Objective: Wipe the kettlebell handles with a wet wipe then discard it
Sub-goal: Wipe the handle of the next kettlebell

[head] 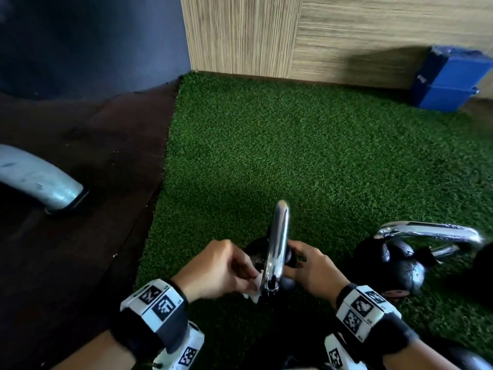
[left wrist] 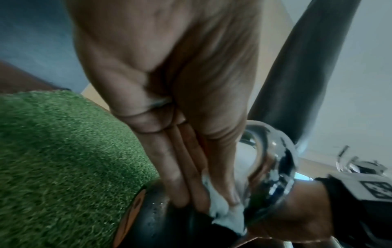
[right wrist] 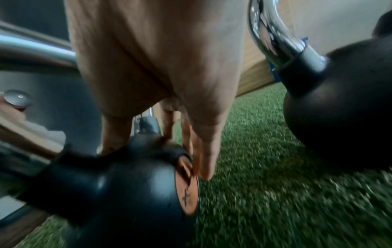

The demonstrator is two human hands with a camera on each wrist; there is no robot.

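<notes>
1. Wiping is under way on the near kettlebell (head: 266, 263). The left hand (head: 216, 268) pinches a white wet wipe (left wrist: 224, 213) between thumb and fingers and presses it against the foot of the chrome handle (head: 278, 244), where the handle meets the black ball.
2. The right hand (head: 309, 265) rests on the ball from the other side, fingers fairly straight and spread over it, thumb on top. It steadies the weight and grips nothing tightly, as far as the blurred wrist view shows.
3. A second kettlebell (head: 405, 263) sits just beside on the right, its chrome handle (head: 432, 231) untouched by either hand. Whether it is already wiped cannot be told.
4. Left to do, by my reckoning: finish this handle, perhaps the other, then bin the wipe. No bin shows.
5. Floor: green artificial turf (head: 293, 156), dark brown flooring (head: 93, 209) to the left with a grey metal tube (head: 40, 177) on it.
6. Room: wood-grain wall panels (head: 346, 36), a blue block (head: 450, 78) in the far right corner.
</notes>
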